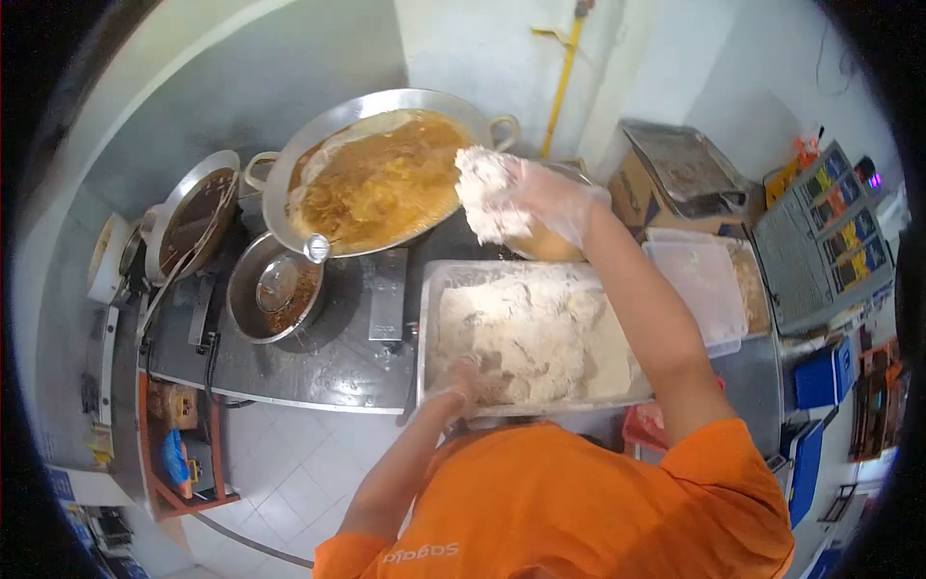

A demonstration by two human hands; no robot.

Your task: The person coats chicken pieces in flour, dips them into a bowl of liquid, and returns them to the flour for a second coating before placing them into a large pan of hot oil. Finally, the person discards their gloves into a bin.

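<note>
My right hand (552,198), in a clear plastic glove, is raised over the space between the big pan and the flour tray. Its fingers are closed on a thickly flour-coated piece of food (485,193), whose kind the coating hides. Just left of that piece is the wide metal pan (424,99) of bubbling yellow-brown oil (376,179). Down at the near left corner of the metal tray (431,318), my gloved left hand (461,381) rests in the flour (526,333). Flour and blur hide its fingers. Lumpy coated pieces seem to lie in the flour.
A metal pot (249,323) with a strainer (278,283) stands left of the tray. Farther left sits a pan of dark oil (198,217). A round bowl (555,246) is behind the tray; plastic containers (696,289) and a cardboard box (635,188) stand right.
</note>
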